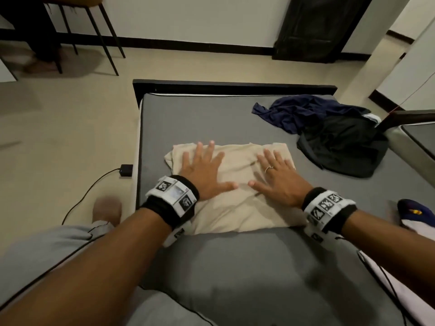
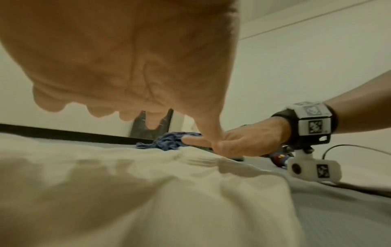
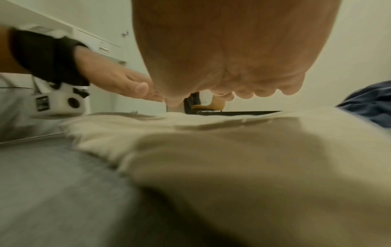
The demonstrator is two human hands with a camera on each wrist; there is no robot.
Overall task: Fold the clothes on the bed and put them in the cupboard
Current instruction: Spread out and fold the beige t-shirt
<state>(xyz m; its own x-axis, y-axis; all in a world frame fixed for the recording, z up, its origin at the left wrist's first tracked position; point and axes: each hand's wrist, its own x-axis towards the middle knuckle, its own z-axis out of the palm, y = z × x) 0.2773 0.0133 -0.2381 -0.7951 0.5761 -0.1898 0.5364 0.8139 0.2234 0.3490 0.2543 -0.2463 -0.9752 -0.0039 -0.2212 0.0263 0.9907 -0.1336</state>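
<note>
Head view: we find the beige garment (image 1: 235,184) folded near the left of the bed (image 1: 235,267), left hand (image 1: 202,170) and right hand (image 1: 277,177) flat on it, fingers spread. We advise smoothing outward before further folding.

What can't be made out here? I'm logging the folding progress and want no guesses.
- Beige garment: its type and number of folds; the left hand and right hand lie on it.
- Black garment and navy garment: crumpled, types unclear.
- Cupboard: cannot be identified in any view.
- Colourful item: cut off, head view's right edge.
</note>
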